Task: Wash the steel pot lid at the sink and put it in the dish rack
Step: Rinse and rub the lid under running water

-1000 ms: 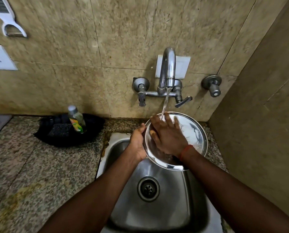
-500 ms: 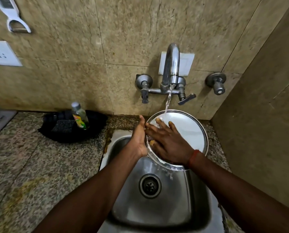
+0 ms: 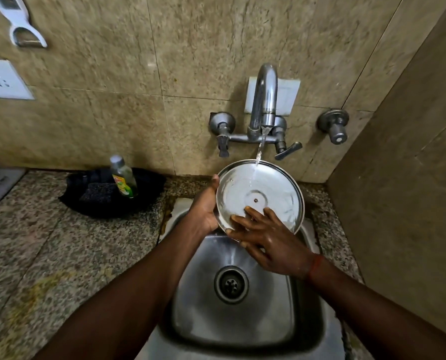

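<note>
Steel pot lid (image 3: 264,188) held tilted over the back of the sink (image 3: 242,331), inner side facing the camera, small centre rivet visible. Left hand (image 3: 203,209) grips the lid's left rim, thumb up along the edge, remaining fingers behind the lid and hidden. Right hand (image 3: 271,240) lies flat on the lower part of the lid's face, fingers (image 3: 254,213) spread and released, not clasping anything; the skin looks wet. Red thread band (image 3: 315,266) on the right wrist.

Tap (image 3: 264,100) on the tiled wall is running; the stream (image 3: 260,149) lands near the lid's upper rim and water sheets down its face. Separate wall valve (image 3: 333,126) to the right of the tap.

Sink basin is steel with a drain (image 3: 231,284) at the centre; nothing lies in it, just wet metal.

On the granite surface (image 3: 35,255) left of the sink, a black tray (image 3: 149,198) holds a dark scrub pad (image 3: 96,194) and a dish soap bottle (image 3: 123,178) with yellow-green liquid, standing slightly tilted. White peeler (image 3: 19,24) hangs on the wall top left, wall socket (image 3: 1,80) below it. Dish rack not in view.
</note>
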